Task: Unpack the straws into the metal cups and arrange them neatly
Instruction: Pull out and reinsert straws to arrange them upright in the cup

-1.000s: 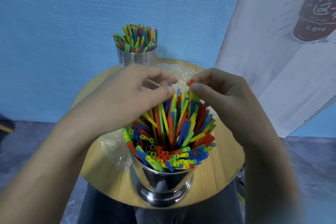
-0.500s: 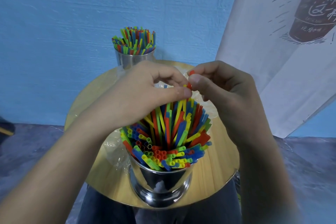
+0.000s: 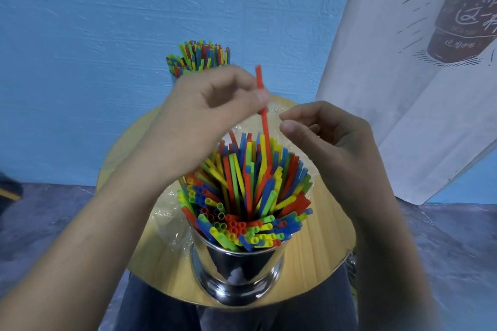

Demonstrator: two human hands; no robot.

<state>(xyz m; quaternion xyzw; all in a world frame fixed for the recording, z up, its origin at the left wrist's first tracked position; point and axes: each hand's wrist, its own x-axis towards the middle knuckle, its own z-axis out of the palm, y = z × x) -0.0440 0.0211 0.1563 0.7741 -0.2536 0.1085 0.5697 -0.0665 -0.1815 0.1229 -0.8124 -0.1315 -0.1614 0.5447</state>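
Blue paint with a rough, brushed texture covers the wall (image 3: 107, 29) that fills most of what I see ahead. A white banner (image 3: 398, 105) hangs at a slant on the right and carries a drawing of a dark bottle with handwritten characters. Below the wall the floor (image 3: 48, 226) is a mottled grey-blue.

Close in front of me sits a small round table (image 3: 325, 247) with a pale wood-grain top and a shiny edge. My lap in dark cloth shows under its near rim. A polished metal cup (image 3: 238, 271) stands on the near part of the top. It is packed with straws (image 3: 242, 196) in red, yellow, green and blue that fan outward over its lip. Crumpled clear plastic wrap (image 3: 166, 219) lies on the wood, touching the cup's left side, and more of it shows past the cup.

My left hand (image 3: 212, 110) is raised over the cup and pinches one red straw (image 3: 265, 126) between thumb and fingertips. That straw stands almost upright, its lower end down among the others in the cup and its top above my fingers. My right hand (image 3: 333, 142) hovers just beside it with loosely curled fingers, gripping nothing and not touching the straw.

At the table's far side a second bunch of straws (image 3: 199, 58) rises behind my left hand, which hides what holds them.
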